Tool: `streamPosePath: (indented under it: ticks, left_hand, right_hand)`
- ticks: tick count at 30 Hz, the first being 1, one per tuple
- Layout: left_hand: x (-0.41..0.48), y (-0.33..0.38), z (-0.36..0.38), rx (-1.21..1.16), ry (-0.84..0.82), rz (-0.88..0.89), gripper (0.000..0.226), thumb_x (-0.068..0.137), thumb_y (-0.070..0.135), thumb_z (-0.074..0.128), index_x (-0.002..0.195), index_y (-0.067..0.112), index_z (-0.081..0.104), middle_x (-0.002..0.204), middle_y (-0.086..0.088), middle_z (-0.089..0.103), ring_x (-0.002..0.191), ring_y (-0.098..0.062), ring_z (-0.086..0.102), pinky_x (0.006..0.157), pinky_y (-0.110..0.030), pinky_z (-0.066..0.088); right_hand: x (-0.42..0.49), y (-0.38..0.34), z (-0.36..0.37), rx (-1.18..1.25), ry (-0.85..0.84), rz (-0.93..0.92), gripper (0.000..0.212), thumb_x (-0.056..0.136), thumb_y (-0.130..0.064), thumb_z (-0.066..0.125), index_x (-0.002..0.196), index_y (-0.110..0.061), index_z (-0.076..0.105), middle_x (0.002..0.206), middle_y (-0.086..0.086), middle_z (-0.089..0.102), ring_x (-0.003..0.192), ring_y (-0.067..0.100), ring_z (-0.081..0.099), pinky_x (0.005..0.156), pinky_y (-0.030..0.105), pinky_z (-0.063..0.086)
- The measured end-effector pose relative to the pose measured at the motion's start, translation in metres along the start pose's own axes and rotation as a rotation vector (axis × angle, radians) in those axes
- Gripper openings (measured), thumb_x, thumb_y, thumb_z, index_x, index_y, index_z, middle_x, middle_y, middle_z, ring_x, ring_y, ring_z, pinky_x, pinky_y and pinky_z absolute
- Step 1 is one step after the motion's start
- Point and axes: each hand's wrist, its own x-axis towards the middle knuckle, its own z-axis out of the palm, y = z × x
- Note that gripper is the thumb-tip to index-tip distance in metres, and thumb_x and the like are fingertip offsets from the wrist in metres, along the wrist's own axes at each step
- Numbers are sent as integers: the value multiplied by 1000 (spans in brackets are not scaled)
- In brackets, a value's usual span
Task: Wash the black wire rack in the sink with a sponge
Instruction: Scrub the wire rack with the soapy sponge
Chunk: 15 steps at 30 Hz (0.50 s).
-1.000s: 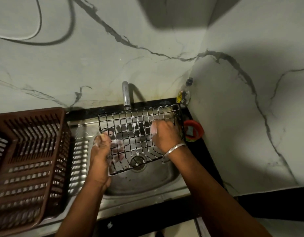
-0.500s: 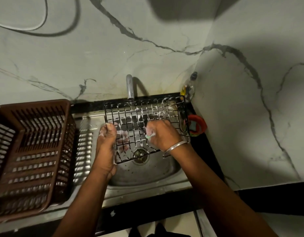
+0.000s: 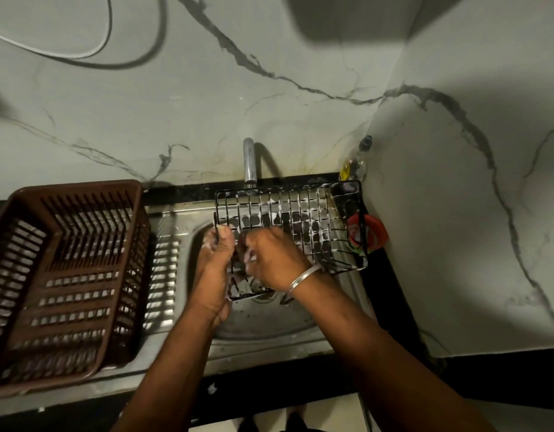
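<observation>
Near the middle of the frame, a person's left hand [image 3: 215, 263] is curled around the left edge of a black wire rack [image 3: 296, 224], thumb on top and fingers wrapped behind the wires, with soap foam on the knuckles. Just to its right, nearly touching it, the right hand [image 3: 271, 258] is bunched closed and pressed against the rack's grid near the lower left corner; whatever it grips is hidden inside the fist, so a sponge cannot be made out. A thin metal bangle [image 3: 303, 277] circles the right wrist. The rack is held tilted above the steel sink [image 3: 269, 325], its wires streaked with white suds, its far edge just below the tap [image 3: 249, 162] in the upper middle of the frame. To the rack's right, in the corner, stands a small bottle [image 3: 355, 165], and below it sits a red and green round object [image 3: 367, 233], partly behind the rack's side. At the left of the frame, a brown plastic basket [image 3: 67, 275] rests on the ribbed draining board. Pale marble walls with dark veins fill the top and right of the frame.
</observation>
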Motion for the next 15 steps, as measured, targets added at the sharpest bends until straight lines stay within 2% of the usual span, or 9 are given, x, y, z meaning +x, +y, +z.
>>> streamPosePath:
  ticks: [1,3,6,8,9,11,13,15]
  left_hand:
    - [0,0,0,-4,10,-1,58,93,70,58,108,15,68,113,-16,77,113,-36,74,103,-66,55]
    - [0,-1,-1,-8,10,-7,68,86,78,61,105,13,70,111,-19,77,112,-37,74,104,-66,54]
    - [-2,-2,-3,-21,-13,-13,100,74,91,66,121,3,66,119,-20,76,117,-37,73,104,-64,55]
    - [-3,-2,-2,-54,-4,-7,114,72,92,68,130,-5,61,122,-24,75,120,-39,72,106,-63,54]
    - [-2,-2,-2,-54,-1,1,116,71,91,69,130,-8,60,122,-25,74,120,-39,71,107,-62,54]
    - [0,-5,-3,-27,-5,10,112,71,91,70,127,-5,62,120,-24,75,119,-40,72,106,-60,55]
    - [0,-7,-7,-9,-15,-8,99,73,91,69,124,7,65,120,-19,76,119,-41,71,106,-65,52]
    - [0,-11,-11,-24,-1,-40,103,70,93,69,132,10,62,122,-19,76,117,-42,71,104,-64,53]
  right_hand:
    - [0,-3,1,-28,-22,-11,40,86,-9,80,80,-32,49,103,-1,65,96,14,58,80,32,54]
    - [0,-5,1,-32,-72,-38,37,84,-7,82,80,-25,51,104,0,64,95,13,54,78,31,52]
    - [1,0,-4,-29,-103,-43,25,82,-8,84,88,-22,64,99,-5,67,95,17,65,84,40,60]
    - [0,-5,-5,-79,-104,-83,23,85,-6,80,89,-20,63,97,-7,60,97,19,63,81,31,55]
    - [-3,-10,-4,-80,-105,-94,23,86,-4,79,86,-19,61,93,-6,57,95,19,61,78,28,51]
    - [-5,-14,-5,-28,-140,-74,24,86,-4,79,83,-18,60,90,-5,59,90,17,61,78,29,55]
    - [-7,-5,-17,-49,-154,-27,23,88,-4,77,85,-20,60,99,-2,64,96,18,64,85,34,58]
    - [-8,11,-36,-73,-75,13,32,90,-1,72,85,-28,56,102,-1,65,97,18,65,82,31,59]
